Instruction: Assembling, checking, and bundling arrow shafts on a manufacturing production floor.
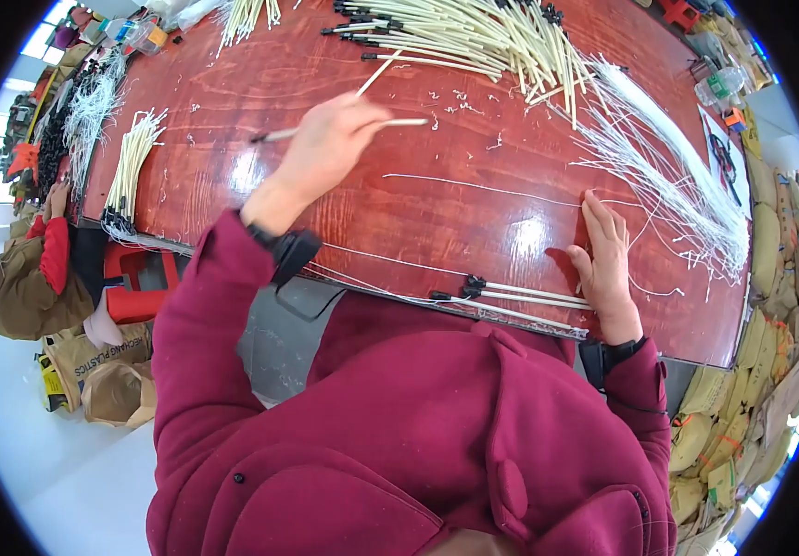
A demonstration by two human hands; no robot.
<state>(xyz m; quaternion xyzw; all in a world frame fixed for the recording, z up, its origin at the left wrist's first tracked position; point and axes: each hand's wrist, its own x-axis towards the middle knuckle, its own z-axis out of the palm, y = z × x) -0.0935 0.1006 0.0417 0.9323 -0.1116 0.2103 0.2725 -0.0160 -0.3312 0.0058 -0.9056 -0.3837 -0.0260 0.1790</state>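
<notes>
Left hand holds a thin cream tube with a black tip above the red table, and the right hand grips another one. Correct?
Not quite: the head view shows the right hand resting flat on the glossy red table, holding nothing. The left hand does hold the thin cream tube with a black tip.

My left hand (330,148) grips a cream tube (344,129) at centre frame; my right hand (606,259) lies flat on the red table (437,213), lower right.

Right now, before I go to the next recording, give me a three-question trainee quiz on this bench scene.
1. True or false: the left hand holds a cream tube.
2. What does the right hand rest on: A the red table, B a sack, C a bottle?
3. Fill in: near the right hand lies a thin white ____.

Key: 1 true; 2 A; 3 wire.
</notes>
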